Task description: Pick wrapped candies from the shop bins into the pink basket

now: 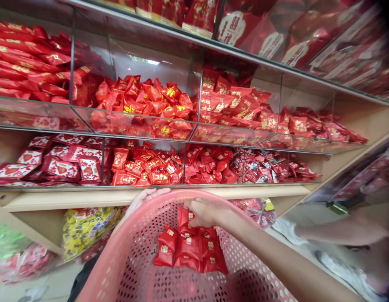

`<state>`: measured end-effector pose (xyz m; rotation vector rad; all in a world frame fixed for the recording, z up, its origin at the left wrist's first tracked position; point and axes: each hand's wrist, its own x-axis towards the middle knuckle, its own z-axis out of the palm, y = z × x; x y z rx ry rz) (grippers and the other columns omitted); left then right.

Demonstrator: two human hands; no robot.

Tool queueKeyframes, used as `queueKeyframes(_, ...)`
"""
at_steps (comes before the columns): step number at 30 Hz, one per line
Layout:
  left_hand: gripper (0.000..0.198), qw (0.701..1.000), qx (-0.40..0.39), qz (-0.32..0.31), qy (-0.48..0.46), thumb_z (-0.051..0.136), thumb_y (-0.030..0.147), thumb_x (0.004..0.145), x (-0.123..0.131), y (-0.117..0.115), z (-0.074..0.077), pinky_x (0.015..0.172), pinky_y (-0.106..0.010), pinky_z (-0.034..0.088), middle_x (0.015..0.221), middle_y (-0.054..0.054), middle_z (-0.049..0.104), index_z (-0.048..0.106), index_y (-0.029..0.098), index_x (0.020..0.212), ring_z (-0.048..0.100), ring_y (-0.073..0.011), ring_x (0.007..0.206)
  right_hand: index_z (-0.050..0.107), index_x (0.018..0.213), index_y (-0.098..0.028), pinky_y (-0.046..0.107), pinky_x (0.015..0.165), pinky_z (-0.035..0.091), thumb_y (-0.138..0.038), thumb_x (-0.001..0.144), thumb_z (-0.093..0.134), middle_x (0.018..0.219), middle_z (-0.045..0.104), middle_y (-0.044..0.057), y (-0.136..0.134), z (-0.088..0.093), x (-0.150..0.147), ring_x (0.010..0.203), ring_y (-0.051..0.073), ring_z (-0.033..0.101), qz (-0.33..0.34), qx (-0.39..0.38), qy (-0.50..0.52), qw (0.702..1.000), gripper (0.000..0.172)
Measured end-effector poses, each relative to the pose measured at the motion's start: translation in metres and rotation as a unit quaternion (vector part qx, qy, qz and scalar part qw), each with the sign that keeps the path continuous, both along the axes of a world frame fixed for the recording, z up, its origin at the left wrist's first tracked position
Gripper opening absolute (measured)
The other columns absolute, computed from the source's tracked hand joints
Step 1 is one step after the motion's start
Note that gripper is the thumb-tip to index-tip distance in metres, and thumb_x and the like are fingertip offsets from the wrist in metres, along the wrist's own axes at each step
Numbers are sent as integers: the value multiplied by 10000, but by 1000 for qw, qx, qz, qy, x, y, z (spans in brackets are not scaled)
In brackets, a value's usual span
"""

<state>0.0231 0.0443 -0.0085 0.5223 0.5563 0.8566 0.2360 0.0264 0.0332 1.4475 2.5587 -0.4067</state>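
Note:
A pink perforated plastic basket (131, 260) fills the lower middle of the view. My left hand (144, 198) grips its far rim from outside, fingers curled over the edge. My right hand (204, 212) reaches inside the basket, fingers pinched on a small red candy packet (184, 218). Below it lies a pile of several red candy packets (191, 251) with gold marks on the basket's floor.
Clear acrylic bins (194, 134) on wooden shelves (87, 198) hold heaps of red wrapped candies on two levels. Red gift bags (244, 25) stand on the top shelf. Bagged sweets, one yellow (87, 228), lie under the shelf. Another person's leg and white shoe (285, 228) are at right.

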Motion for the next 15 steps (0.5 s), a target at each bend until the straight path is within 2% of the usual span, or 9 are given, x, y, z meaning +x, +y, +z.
queueKeyframes(3,379,1000,-2,12,3,378,273,853,-1,2,-2,914,-327,395,1075,-103,652,635,63,1036,613,-234,952,583,1000,-155,313,748,431,-254,667,656,1022,637,117,-3,-8,-2,929,260,588,5,4,-12,1000,355)
queueKeyframes(6,377,1000,-4,19,3,371,273,850,-2,3,-3,940,-311,372,1092,-84,647,647,73,1012,600,-222,978,565,1058,-153,315,805,412,-276,684,665,1095,605,121,-7,-8,3,987,248,562,7,15,23,1000,406)
queueKeyframes(8,349,1000,3,14,2,396,264,836,-1,2,-2,956,-308,356,1080,-76,654,656,96,998,596,-220,991,570,1039,-161,300,789,409,-313,709,651,1064,612,106,-8,-1,10,956,226,565,12,45,79,996,371)
queueKeyframes(11,329,1000,2,24,4,411,257,821,1,-2,3,960,-327,354,1066,-80,660,661,108,976,598,-228,987,586,910,-176,258,684,406,-321,789,566,873,634,55,-6,18,24,797,170,575,4,115,176,978,190)
queueKeyframes(13,333,999,-9,38,13,402,252,822,3,-4,6,951,-337,366,1044,-86,667,664,97,956,608,-228,962,571,859,-187,238,634,392,-288,818,525,794,608,22,-1,29,34,715,139,551,-27,170,235,957,118)
queueKeyframes(15,323,999,-9,44,18,402,247,822,5,-6,7,934,-334,383,1009,-86,680,674,100,915,621,-221,929,558,910,-191,239,634,389,-268,813,532,819,579,19,6,32,44,711,133,530,-61,225,274,933,127)
